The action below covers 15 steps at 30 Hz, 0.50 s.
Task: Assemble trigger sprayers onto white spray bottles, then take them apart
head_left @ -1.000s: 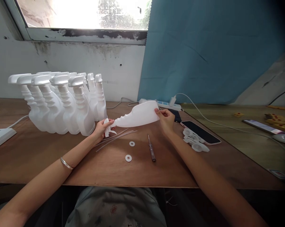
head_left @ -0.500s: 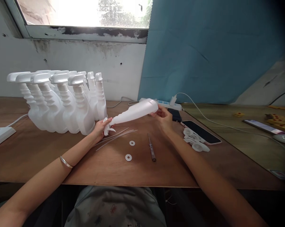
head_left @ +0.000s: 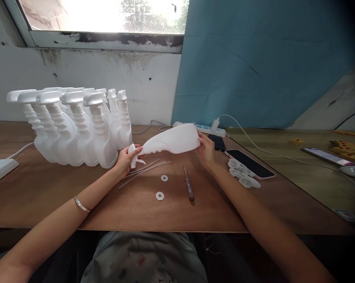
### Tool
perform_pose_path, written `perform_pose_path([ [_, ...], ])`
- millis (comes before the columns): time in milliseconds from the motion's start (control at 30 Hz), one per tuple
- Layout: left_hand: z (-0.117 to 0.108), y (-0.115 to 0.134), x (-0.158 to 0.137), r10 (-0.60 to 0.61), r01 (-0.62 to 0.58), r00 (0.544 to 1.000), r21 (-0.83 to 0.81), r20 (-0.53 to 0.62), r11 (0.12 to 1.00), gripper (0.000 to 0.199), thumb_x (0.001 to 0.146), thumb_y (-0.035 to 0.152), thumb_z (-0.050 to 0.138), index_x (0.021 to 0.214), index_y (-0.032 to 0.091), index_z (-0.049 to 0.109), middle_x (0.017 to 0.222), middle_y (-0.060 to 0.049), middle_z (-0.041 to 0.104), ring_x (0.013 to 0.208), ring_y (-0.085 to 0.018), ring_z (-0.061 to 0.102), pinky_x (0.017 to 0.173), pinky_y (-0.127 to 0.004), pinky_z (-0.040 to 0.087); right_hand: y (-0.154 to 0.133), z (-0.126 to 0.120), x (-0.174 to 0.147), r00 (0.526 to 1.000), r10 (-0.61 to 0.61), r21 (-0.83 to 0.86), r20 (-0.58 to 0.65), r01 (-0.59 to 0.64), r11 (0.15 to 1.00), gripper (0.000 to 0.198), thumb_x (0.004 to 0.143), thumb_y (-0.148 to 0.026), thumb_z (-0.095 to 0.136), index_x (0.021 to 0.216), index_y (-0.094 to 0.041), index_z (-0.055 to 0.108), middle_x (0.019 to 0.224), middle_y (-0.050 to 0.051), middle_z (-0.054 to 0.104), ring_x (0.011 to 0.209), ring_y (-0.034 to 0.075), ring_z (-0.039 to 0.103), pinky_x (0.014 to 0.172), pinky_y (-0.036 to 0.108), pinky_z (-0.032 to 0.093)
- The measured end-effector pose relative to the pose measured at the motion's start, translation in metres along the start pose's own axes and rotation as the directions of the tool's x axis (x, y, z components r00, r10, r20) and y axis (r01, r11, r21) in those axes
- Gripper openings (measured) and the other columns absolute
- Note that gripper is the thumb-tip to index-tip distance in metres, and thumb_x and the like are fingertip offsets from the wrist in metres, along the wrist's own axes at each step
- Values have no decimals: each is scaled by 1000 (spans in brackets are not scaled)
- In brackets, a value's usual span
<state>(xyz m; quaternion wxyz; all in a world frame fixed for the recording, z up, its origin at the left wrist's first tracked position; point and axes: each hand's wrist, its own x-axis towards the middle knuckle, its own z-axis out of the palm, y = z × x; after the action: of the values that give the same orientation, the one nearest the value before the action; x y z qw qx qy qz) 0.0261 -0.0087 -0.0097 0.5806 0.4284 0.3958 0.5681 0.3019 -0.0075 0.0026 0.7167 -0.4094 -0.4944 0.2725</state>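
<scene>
A white spray bottle [head_left: 177,139] lies sideways in the air above the table, held at both ends. My left hand [head_left: 127,158] is closed around its neck and spray head, the trigger poking out below the fingers. At the base, my right hand [head_left: 206,149] grips the bottle's bottom end with fingers and thumb. Below it on the wood lie several thin clear tubes [head_left: 144,172], one white washer [head_left: 164,178] with a second washer [head_left: 160,196] nearer me, and a screwdriver [head_left: 189,184].
Rows of upright white spray bottles [head_left: 77,129] stand at the left. To the right lie clear plastic parts [head_left: 244,175], a phone [head_left: 250,164] and a dark box [head_left: 217,143]. A power strip [head_left: 209,130] with a white cable sits behind; another strip [head_left: 2,169] is far left.
The spray bottle has turned about its long axis, so its broad flat side now faces me. Both hands stay at its ends, nearly in the same place.
</scene>
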Motion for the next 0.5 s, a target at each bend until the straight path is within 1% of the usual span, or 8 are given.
perform_pose_path([
  [67,-1,-2,4,-40,39,999,-49,-19,998,34,60,23,74,87,9,58,72,-3,64,57,-10,61,51,-17,52,-3,1,-1,989,49,148,141,-70,987,42,59,-28,49,98,-20,62,102,3,62,87,19,57,63,28,46],
  [100,-2,-3,5,-57,55,998,-69,-23,996,32,61,22,73,86,8,58,72,-4,64,57,-10,61,52,-17,52,-4,2,-2,982,56,188,182,-91,978,46,56,-25,50,100,-21,62,106,2,62,91,20,56,65,28,46],
  [133,-2,-3,6,-70,68,997,-85,-25,994,30,62,21,73,86,8,59,72,-4,64,57,-10,61,52,-17,53,-5,2,-3,980,49,196,192,-87,977,48,54,-23,52,100,-22,62,108,2,61,94,20,56,66,28,46],
  [200,-2,-3,6,-86,84,996,-96,-22,992,29,63,20,72,85,8,58,72,-4,65,56,-9,61,51,-17,52,-6,4,-3,987,15,179,158,-43,983,46,52,-22,58,98,-24,63,109,0,60,98,20,55,70,27,46],
  [267,-2,-3,6,-81,79,997,-91,-16,993,29,63,21,72,85,8,58,71,-4,65,55,-9,61,50,-16,52,-5,5,-2,993,-16,166,118,-4,986,42,52,-24,65,94,-24,64,103,0,62,96,18,55,73,27,45],
  [367,-3,-4,6,-51,50,999,-76,-7,996,32,63,23,73,87,8,58,71,-4,65,56,-10,61,50,-16,52,-3,4,1,995,-25,141,100,11,990,39,49,-28,73,87,-24,65,90,-2,61,81,13,55,73,27,44],
  [433,-5,-4,7,-32,32,999,-65,-3,997,34,62,25,74,87,8,59,71,-3,64,56,-10,61,50,-17,52,-2,2,2,998,-15,80,57,10,997,36,49,-32,76,81,-22,64,81,-3,59,69,10,51,67,25,43],
  [500,-5,-5,7,-18,18,1000,-51,6,999,36,60,27,75,87,9,59,71,-3,64,56,-10,61,50,-17,52,-2,2,2,1000,-18,-3,-5,18,1000,33,50,-36,75,75,-20,62,73,-3,55,61,8,46,61,23,41],
])
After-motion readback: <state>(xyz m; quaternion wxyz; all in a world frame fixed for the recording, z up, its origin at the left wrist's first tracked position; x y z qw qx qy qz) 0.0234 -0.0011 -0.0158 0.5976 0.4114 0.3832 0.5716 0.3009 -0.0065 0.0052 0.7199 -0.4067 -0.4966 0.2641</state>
